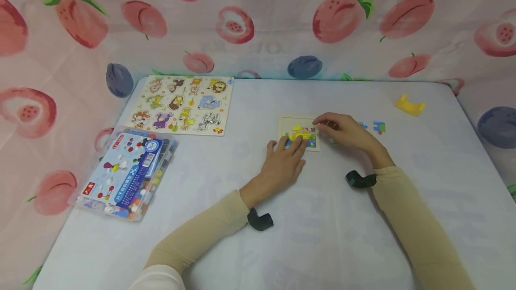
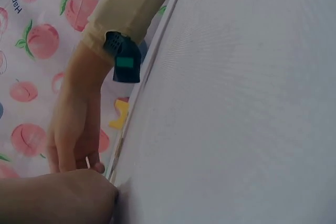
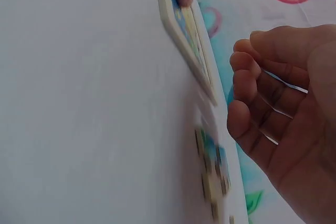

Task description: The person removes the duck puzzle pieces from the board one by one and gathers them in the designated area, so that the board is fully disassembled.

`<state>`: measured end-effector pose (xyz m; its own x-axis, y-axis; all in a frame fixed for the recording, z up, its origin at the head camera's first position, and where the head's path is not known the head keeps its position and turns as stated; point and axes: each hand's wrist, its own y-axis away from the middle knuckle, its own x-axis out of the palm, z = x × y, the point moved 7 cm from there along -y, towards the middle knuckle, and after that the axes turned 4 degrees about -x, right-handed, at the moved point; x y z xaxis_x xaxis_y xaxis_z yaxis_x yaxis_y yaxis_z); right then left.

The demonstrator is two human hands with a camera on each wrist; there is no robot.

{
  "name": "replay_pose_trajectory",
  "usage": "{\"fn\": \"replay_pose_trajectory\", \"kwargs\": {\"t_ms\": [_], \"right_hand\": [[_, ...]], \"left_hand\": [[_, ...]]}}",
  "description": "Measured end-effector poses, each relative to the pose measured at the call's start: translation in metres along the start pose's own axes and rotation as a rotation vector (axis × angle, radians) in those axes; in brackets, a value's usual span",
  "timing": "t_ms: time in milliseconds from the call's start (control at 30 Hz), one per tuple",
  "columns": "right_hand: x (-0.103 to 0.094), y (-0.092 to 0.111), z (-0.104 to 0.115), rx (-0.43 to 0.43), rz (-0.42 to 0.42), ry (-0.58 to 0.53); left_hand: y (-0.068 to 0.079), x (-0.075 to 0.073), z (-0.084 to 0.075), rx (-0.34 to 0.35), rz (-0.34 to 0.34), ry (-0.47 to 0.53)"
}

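Note:
A small square jigsaw puzzle tray (image 1: 289,123) lies flat near the middle of the table, colourful pieces in its lower part and bare backing above. My left hand (image 1: 282,164) rests on its lower left, fingers spread over the yellow and blue pieces (image 1: 298,135). Over the tray's right edge hovers my right hand (image 1: 346,133), fingers loosely bent; in the right wrist view thumb and forefinger tips meet with no piece showing between them. Several loose jigsaw pieces (image 1: 379,127) lie to the right, partly hidden behind that hand; they look blurred in the right wrist view.
A wooden animal puzzle board (image 1: 189,104) lies at the back left. In front of it is a clear plastic case (image 1: 125,171) with a printed blue label and coloured parts inside. A curved yellow object (image 1: 410,105) sits at the back right. Fruit-print cloth (image 1: 270,26) hangs behind the table.

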<state>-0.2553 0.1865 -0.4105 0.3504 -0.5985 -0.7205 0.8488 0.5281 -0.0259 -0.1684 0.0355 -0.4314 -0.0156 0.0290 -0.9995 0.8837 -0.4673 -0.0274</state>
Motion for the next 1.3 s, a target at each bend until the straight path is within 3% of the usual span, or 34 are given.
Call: {"fn": "replay_pose_trajectory", "kwargs": {"t_ms": [333,633,1300], "right_hand": [[0.027,-0.027,0.017,0.000,0.171,0.045],[0.028,-0.029,0.018,-0.010,0.133,0.051],[0.030,-0.030,0.016,-0.001,0.116,0.029]], "left_hand": [[0.000,-0.001,-0.002,0.022,-0.045,-0.004],[0.000,-0.004,-0.008,0.035,-0.062,-0.055],[-0.001,-0.005,-0.009,0.053,-0.099,-0.023]]}}
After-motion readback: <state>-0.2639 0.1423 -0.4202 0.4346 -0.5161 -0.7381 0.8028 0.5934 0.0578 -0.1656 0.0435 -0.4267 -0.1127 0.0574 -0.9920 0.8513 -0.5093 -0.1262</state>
